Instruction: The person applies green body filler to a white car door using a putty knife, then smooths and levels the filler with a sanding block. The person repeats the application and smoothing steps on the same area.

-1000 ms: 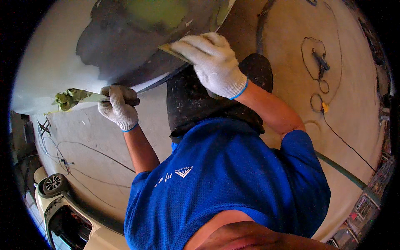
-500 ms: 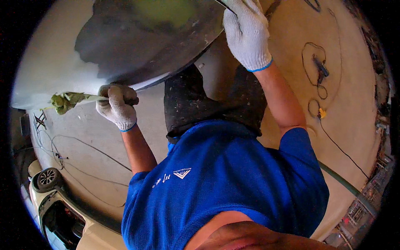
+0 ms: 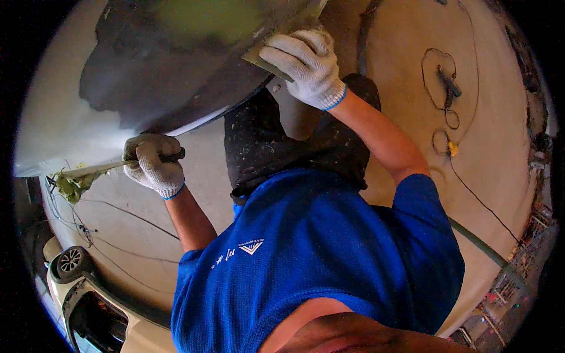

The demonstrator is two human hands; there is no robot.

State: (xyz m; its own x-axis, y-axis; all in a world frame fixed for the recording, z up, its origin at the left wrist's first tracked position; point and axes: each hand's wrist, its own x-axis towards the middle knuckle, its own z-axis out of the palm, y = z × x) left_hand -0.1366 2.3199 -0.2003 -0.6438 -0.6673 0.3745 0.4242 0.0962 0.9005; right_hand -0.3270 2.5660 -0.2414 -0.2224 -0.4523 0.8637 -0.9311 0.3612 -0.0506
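In a white knit glove, my left hand [image 3: 154, 167] is closed round the dark handle of a putty knife [image 3: 126, 165]. A lump of yellow-green putty [image 3: 73, 187] hangs at the end of its blade. My right hand [image 3: 309, 67], also gloved, grips a flat, putty-smeared spreader [image 3: 259, 60] along the lower edge of a curved vehicle body panel [image 3: 53, 129]. The spreader lies at or against this edge; exact contact is hard to tell. A dark sanded-looking patch [image 3: 135, 70] covers much of the panel, with a greenish filled area [image 3: 203, 23] in it.
A corded power tool [image 3: 450, 88] and a yellow connector [image 3: 452, 148] lie on the floor at right. Thin cables [image 3: 135, 213] run over the floor at left. A light-coloured car [image 3: 141, 335] stands at lower left. Clutter lines the right rim.
My right hand has moved left and nearer along the panel edge, bringing the spreader into plain sight. My left hand has shifted slightly left and nearer with the putty knife.
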